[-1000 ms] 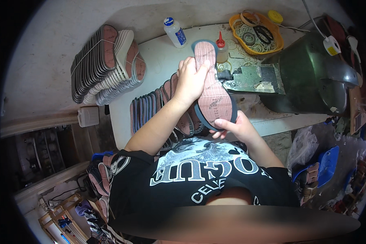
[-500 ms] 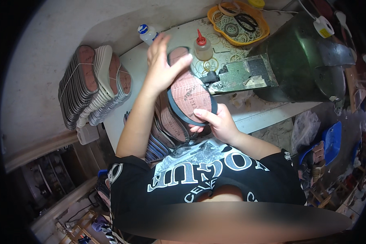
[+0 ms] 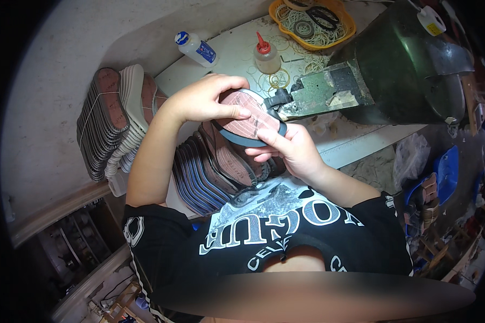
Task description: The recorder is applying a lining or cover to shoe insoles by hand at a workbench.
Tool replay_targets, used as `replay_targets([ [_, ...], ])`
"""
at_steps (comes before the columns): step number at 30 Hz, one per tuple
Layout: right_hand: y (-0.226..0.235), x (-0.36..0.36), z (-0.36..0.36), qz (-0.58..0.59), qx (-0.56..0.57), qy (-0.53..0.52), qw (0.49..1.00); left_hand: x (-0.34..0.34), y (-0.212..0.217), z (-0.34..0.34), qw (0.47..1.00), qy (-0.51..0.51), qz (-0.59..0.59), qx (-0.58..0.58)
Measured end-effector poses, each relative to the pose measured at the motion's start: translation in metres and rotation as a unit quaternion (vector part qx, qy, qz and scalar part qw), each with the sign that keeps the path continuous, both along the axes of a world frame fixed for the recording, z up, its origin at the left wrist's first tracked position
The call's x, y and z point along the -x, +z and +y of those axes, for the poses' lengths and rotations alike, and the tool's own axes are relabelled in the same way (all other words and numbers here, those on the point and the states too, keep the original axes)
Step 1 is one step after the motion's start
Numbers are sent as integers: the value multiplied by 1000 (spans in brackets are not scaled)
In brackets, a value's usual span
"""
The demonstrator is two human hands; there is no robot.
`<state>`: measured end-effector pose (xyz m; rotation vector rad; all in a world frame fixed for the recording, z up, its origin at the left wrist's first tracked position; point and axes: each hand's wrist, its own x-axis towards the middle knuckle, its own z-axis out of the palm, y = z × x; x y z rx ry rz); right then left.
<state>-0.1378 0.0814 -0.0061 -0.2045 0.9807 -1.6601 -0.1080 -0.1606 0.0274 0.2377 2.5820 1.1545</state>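
Observation:
Both hands hold a shoe insole (image 3: 243,125) with a pinkish-brown printed face and a dark edge. My left hand (image 3: 206,99) is closed over its far left part, thumb on the face, hiding that end. My right hand (image 3: 295,148) pinches the near right end, thumb on top and fingers underneath. The insole's right edge sits right beside the small black head (image 3: 278,100) of a green machine (image 3: 328,91); whether they touch I cannot tell. Below my left wrist, a row of stacked insoles (image 3: 199,175) stands on the white table (image 3: 237,40).
Tied bundles of insoles (image 3: 105,129) stand at the left by the wall. Behind the hands are a white bottle with a blue cap (image 3: 196,49), a red-tipped squeeze bottle (image 3: 267,58) and a yellow basket (image 3: 312,43) of rubber bands. A blue bin (image 3: 446,175) stands at the right.
My left hand has come down from a spread, raised pose and closed on the insole. The insole has tilted and now looks shorter, its far end under my left hand.

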Motion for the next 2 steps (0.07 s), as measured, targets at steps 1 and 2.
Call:
replay_targets([
  [1, 1, 1, -1, -12, -4, 8, 1000, -1, 2, 0, 1000, 8, -9, -11],
  [2, 1, 1, -2, -21, 1, -4, 1000, -3, 6, 2, 999, 19, -31, -13],
])
